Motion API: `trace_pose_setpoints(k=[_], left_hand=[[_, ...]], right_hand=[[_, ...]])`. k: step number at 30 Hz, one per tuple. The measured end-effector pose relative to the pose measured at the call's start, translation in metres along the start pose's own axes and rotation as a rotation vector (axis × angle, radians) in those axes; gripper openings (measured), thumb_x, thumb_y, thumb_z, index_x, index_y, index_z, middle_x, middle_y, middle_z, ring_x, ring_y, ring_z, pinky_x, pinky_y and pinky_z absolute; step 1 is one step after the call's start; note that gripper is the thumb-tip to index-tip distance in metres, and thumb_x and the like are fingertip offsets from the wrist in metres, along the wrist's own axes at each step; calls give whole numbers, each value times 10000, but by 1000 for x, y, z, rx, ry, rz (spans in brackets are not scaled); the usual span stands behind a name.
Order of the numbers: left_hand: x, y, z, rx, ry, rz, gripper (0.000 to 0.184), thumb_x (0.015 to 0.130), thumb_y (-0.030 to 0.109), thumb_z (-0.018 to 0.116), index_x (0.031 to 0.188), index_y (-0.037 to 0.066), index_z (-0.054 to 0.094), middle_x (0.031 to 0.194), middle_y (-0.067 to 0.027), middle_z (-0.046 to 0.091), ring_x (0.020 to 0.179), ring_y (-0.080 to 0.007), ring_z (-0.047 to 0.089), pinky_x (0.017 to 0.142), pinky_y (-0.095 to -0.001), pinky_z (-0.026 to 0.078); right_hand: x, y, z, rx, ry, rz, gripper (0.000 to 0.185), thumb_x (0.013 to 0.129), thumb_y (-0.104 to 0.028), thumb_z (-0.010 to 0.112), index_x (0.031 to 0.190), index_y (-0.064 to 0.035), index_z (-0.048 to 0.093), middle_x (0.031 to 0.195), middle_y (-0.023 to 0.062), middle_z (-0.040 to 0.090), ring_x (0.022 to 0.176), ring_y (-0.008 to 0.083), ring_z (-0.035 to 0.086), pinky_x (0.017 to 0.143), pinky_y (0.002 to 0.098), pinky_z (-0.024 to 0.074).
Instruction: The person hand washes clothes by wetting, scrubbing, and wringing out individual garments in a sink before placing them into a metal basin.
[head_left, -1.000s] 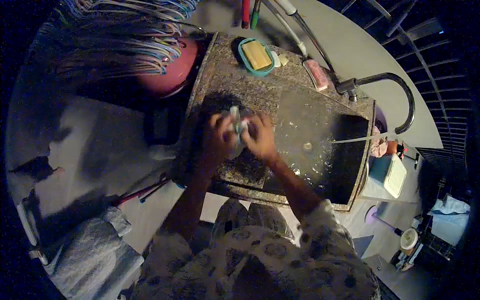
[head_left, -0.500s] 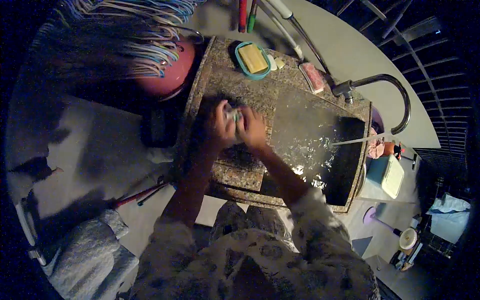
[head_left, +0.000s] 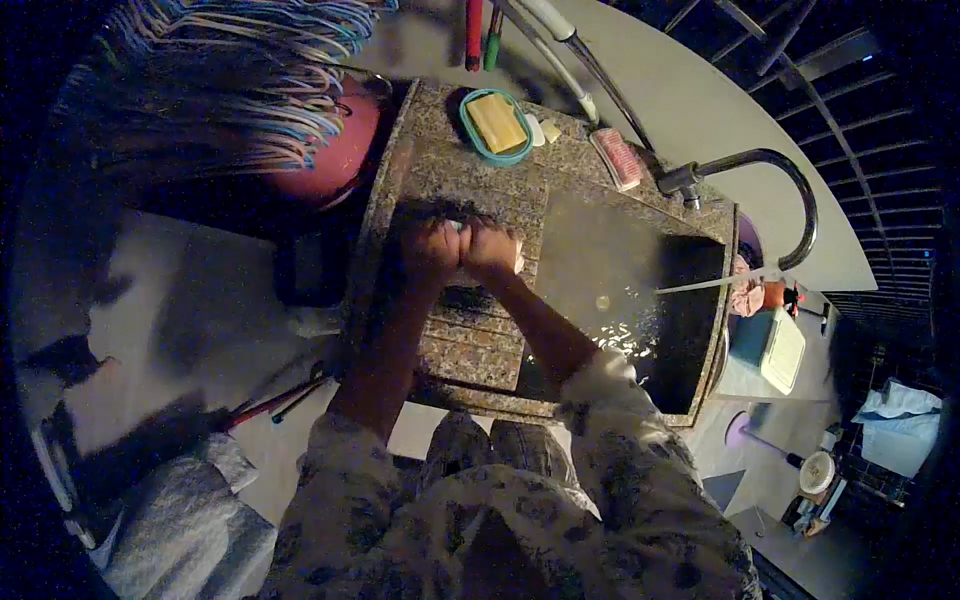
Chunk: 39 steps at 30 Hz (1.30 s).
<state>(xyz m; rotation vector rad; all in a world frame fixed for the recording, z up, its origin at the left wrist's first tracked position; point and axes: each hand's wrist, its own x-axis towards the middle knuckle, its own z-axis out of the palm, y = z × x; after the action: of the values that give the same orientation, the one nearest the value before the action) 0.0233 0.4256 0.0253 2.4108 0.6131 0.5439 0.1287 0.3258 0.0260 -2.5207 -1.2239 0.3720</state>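
Note:
My left hand (head_left: 433, 246) and my right hand (head_left: 488, 247) are pressed together, fingers curled, over the ribbed granite washboard (head_left: 465, 355) left of the basin. They grip a small wet cloth; a pale bit of it (head_left: 457, 226) shows between the hands and another beside the right one. Most of the cloth is hidden by the fingers. To the right, water runs from the curved faucet (head_left: 800, 190) into the basin (head_left: 600, 245), which holds cloudy water.
Behind the hands a teal dish (head_left: 520, 153) holds a yellow soap bar (head_left: 497, 123), with small soap pieces beside it. A pink brush (head_left: 617, 160) lies near the faucet. Hangers (head_left: 300, 90) hang at upper left over a red rounded object (head_left: 345, 150). A grey cloth (head_left: 190, 510) is at lower left.
Both hands have closed more tightly on the cloth and now touch each other. Less of the cloth shows between them. The view has shifted slightly.

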Motion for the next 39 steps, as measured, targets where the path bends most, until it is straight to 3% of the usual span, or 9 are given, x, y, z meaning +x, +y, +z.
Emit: trace_pose_setpoints(k=[3,7,11,17,21,27,31,35,39], left_hand=[[-53,44,-31,59,100,114,209,827,169,664,975,29,617,1267,-207,525,1167,-397,503,1007,-580,366],[-125,62,-24,50,120,-25,224,864,229,639,963,29,626,1155,-181,556,1065,-362,531,933,-533,396],[-90,12,18,32,74,-172,266,901,289,614,951,28,635,1043,-155,587,964,-327,560,858,-485,425],[8,-24,27,-161,-172,-581,360,956,379,576,932,27,649,875,-116,634,811,-274,602,747,-414,470],[-8,-22,26,-634,66,-540,470,1013,438,515,934,2,669,773,-94,659,743,-207,613,705,-368,478],[-26,91,67,-213,-309,-307,304,921,327,611,1032,55,690,953,-195,711,863,-402,675,713,-452,514],[-20,147,138,-234,15,-236,228,914,289,617,973,78,682,915,-175,685,877,-386,645,728,-448,494],[-35,214,150,198,-68,48,432,883,372,642,1237,126,639,1419,-196,464,1281,-395,451,1019,-563,374],[-51,170,227,322,-192,15,551,866,380,652,1369,167,575,1558,-143,336,1417,-341,326,1130,-612,221]], right_hand=[[-87,-8,-37,312,91,-108,434,889,-184,532,1309,-78,524,1355,197,501,1213,452,468,1016,574,391],[-154,-14,-16,-8,160,-263,455,878,-199,577,1314,-70,553,1363,203,495,1222,421,475,997,605,382],[-79,29,62,-93,137,-276,340,865,-269,598,1144,-76,627,1343,162,565,1238,332,530,982,572,375],[7,-10,18,6,-194,161,470,888,-505,535,870,-83,740,865,152,742,860,345,710,987,524,418],[-41,7,-45,534,62,485,515,904,-511,594,1010,-30,742,945,193,737,909,370,698,857,418,524],[-124,161,-44,1149,329,997,557,912,-481,675,1115,38,689,942,92,701,872,200,606,800,348,496],[-169,221,-56,1270,565,925,700,899,-475,694,1368,12,510,1222,156,606,1073,215,577,873,370,494],[-203,231,-28,-15,174,281,806,863,-411,680,1532,-189,290,1415,218,476,1285,406,478,1041,580,402],[-171,221,-2,-77,-24,398,779,874,-417,619,1545,-236,269,1443,260,433,1361,464,377,1104,635,298]])
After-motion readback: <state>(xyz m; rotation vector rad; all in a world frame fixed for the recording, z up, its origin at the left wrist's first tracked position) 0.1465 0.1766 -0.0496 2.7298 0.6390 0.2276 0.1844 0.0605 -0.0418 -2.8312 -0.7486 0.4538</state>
